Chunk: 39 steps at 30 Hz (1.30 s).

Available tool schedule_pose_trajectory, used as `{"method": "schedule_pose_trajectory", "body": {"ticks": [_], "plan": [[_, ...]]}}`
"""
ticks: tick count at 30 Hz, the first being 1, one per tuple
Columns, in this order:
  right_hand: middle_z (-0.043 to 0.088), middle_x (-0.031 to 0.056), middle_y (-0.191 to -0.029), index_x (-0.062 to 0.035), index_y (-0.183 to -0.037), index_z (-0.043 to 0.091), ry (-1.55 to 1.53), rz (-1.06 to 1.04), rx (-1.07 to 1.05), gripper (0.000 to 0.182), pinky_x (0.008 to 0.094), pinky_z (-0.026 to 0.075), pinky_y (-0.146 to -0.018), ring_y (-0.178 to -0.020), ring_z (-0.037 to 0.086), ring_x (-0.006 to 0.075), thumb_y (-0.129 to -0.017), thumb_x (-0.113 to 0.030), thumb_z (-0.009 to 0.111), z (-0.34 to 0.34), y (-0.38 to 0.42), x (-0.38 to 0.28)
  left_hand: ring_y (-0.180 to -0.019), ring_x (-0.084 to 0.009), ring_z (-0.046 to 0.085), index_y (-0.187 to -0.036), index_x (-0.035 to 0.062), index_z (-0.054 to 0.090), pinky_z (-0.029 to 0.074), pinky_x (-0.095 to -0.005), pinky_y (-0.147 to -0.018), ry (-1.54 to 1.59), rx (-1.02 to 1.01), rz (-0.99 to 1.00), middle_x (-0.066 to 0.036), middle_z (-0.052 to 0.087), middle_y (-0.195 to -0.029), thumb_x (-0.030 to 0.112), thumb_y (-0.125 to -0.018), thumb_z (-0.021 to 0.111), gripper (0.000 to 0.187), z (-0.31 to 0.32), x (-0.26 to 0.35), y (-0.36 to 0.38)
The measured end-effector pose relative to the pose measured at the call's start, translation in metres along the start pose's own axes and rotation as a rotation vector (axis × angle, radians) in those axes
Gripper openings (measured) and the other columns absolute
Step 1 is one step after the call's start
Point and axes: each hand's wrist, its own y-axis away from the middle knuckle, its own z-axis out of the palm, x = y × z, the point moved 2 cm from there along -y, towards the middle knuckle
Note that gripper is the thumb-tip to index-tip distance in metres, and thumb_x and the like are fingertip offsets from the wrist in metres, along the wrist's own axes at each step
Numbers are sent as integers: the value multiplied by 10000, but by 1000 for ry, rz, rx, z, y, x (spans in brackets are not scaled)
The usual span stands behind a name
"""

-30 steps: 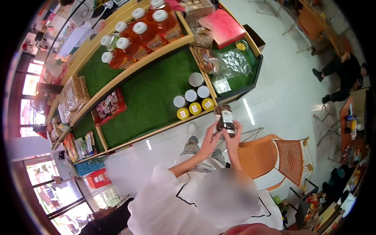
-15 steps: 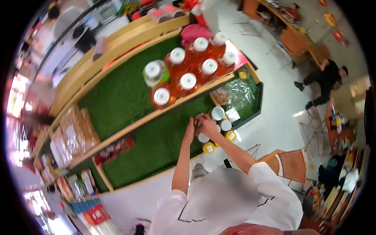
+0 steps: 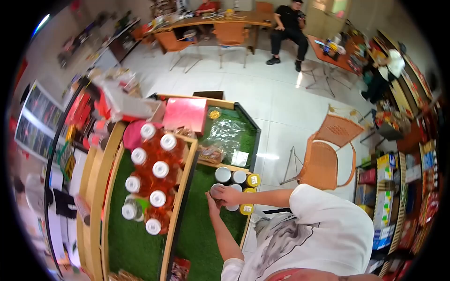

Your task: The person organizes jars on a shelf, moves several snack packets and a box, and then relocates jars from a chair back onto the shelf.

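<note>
My left hand [image 3: 213,203] and my right hand [image 3: 228,196] are closed around a jar with a silver-grey lid [image 3: 216,189]. The left is at the jar's near left side; the right reaches over from the right, and its fingers partly hide the jar. Right beside my hands stand several more jars on green matting, some with pale lids such as the silver-lidded jar [image 3: 222,174], and a column with yellow lids, such as the yellow-lidded jar [image 3: 250,193]. One pale-lidded jar is partly covered by my right hand.
Several large bottles of reddish liquid with white caps [image 3: 160,169] stand left, behind a wooden rail [image 3: 180,210]. A clear plastic bag [image 3: 228,136] and a pink box [image 3: 185,114] lie beyond. A wicker chair [image 3: 323,159] stands right. A seated person [image 3: 289,33] is farther back.
The view has swung round, so the stand now runs away from me and more of the room shows. Both hands remain together at the jars.
</note>
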Motion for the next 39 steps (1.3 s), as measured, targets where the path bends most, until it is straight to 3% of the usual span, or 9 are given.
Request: {"method": "schedule_pose_trajectory", "body": {"ticks": [5, 9, 12, 16, 19, 23, 28, 34, 39], "plan": [[490, 172, -1275, -91, -1247, 520, -258, 42, 209, 452, 439, 406, -996, -1180, 476, 362, -818, -196, 616, -57, 89, 9, -1028, -254, 556, -1266, 159, 492, 502, -427, -821, 38, 99, -105, -87, 539, -1214, 723, -879, 326, 704, -3, -2, -19], [543, 153, -1209, -79, -1174, 558, -329, 268, 315, 344, 418, 418, -970, -1150, 498, 330, -846, -175, 592, -106, 180, 29, -1281, -349, 375, -1391, 172, 409, 354, -556, -988, -84, 327, -99, -132, 402, -1412, 656, -912, 322, 687, -5, -5, -2], [572, 147, -1149, -60, -1133, 575, -415, 489, 487, 316, 375, 475, -868, -1048, 564, 286, -844, -185, 595, -113, 253, 67, -1304, -389, 346, -1416, 108, 381, 323, -553, -1017, -444, 678, 190, -185, 385, -1430, 547, -953, 349, 638, 34, 2, 47], [626, 118, -966, -41, -1078, 596, -686, 877, 697, 316, 307, 520, -664, -769, 635, 201, -828, -233, 616, -94, 344, 127, -1244, -427, 385, -1307, -82, 433, 314, -463, -1054, -909, 802, 593, -284, 443, -1328, 320, -973, 430, 524, 72, -6, 88], [633, 91, -860, -43, -1048, 605, -885, 1159, 556, 326, 288, 503, -544, -632, 612, 162, -808, -262, 638, -48, 400, 186, -1227, -422, 404, -1296, -79, 445, 318, -475, -1046, -1057, 846, 727, -286, 452, -1312, 257, -955, 475, 480, 114, -34, 113], [636, 99, -771, -34, -1011, 612, -925, 1187, 220, 331, 313, 510, -543, -649, 635, 196, -797, -286, 646, -58, 451, 208, -1139, -410, 477, -1257, -80, 482, 356, -467, -1009, -940, 716, 906, -271, 524, -1226, 154, -894, 578, 442, 117, -96, 118], [633, 112, -865, -64, -1052, 581, -903, 1256, -254, 349, 330, 506, -524, -676, 622, 205, -828, -330, 610, 0, 548, 293, -1250, -403, 406, -1342, 44, 422, 352, -460, -1046, -1102, 1038, 602, -227, 447, -1344, 314, -909, 526, 521, 117, -161, 196], [633, 112, -834, -48, -1057, 571, -433, 830, -760, 334, 328, 504, -510, -659, 627, 209, -828, -289, 598, -4, 504, 312, -1196, -417, 442, -1313, 56, 459, 361, -483, -1023, -738, 1416, 146, -206, 458, -1322, 363, -877, 549, 540, 25, -304, 299], [632, 113, -809, -35, -1061, 562, 176, -200, -873, 322, 327, 502, -498, -646, 631, 212, -828, -255, 588, 40, 424, 271, -1206, -430, 455, -1276, -13, 473, 370, -489, -1012, -242, 1581, -91, -265, 483, -1306, 339, -866, 543, 545, -14, -512, 418]]}}
